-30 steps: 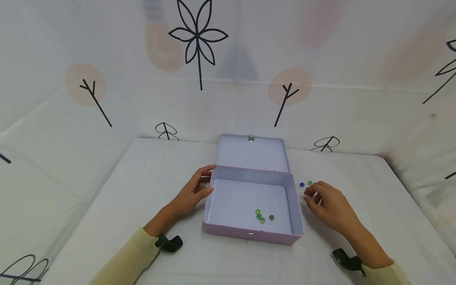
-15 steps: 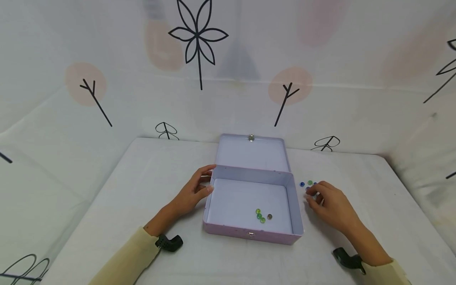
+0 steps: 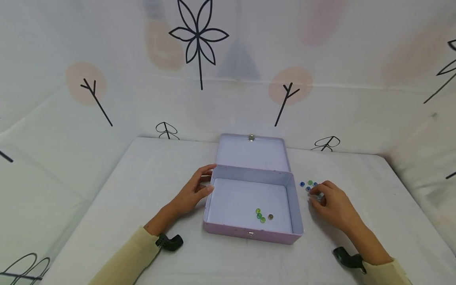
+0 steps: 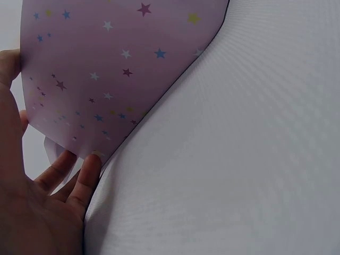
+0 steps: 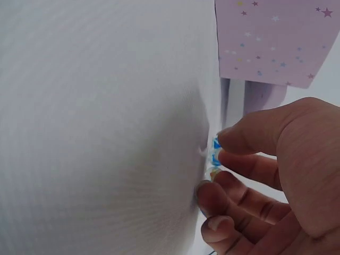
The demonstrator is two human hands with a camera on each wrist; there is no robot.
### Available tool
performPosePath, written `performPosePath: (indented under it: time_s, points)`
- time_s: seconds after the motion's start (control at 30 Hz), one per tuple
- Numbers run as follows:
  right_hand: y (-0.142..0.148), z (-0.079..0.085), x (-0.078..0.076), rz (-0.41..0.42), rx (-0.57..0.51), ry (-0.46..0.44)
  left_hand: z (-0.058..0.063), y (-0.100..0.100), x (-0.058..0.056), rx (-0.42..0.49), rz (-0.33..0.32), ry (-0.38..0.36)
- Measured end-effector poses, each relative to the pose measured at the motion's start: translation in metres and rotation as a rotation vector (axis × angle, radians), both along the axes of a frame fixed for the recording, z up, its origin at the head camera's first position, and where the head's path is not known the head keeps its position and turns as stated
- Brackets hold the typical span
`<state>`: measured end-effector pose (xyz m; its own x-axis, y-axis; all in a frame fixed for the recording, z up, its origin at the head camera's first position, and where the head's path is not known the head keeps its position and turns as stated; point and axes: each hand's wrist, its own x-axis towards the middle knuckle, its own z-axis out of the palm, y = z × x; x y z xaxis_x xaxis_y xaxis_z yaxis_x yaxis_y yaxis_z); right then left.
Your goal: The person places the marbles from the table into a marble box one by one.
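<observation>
My right hand (image 3: pixel 336 204), the nearer, is leaning over marbles (image 3: pixel 308 189) lying ahead-left of it on the worktop (image 3: pixel 384 190), just right of the box (image 3: pixel 228 230), any pinch being impossible to confirm, while my left hand (image 3: pixel 189 196) is resting, loosely spread, against the box's left wall.

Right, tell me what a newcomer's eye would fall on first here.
Probably the open lilac box, with four marbles inside, on the white table. Next, the left hand touching the box's left side and the right hand at loose marbles on the right. A black flower drawing shows high behind.
</observation>
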<state>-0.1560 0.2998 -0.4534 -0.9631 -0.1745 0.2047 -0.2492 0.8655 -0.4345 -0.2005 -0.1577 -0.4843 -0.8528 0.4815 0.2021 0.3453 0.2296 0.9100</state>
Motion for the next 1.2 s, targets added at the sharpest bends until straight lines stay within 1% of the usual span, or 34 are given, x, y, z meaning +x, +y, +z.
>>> performPosePath:
  time_s: [0.2,0.43,0.7,1.2]
  points:
    - [0.0003,0.0008,-0.0003,-0.018,-0.001,-0.023,0.0000,0.0003,0.0001,-0.006,0.007,-0.007]
    - [0.0030,0.0000,-0.0016,-0.018,-0.005,-0.042,0.0002,0.0004,0.0000,-0.007,0.010,-0.011]
    - [0.0053,0.0008,-0.0024,-0.012,0.006,-0.137,0.0017,0.0004,0.0003,-0.007,0.006,-0.009]
    - [0.0064,0.0016,-0.0028,-0.015,0.026,-0.110,0.0017,0.0009,0.0004,-0.012,0.013,-0.015]
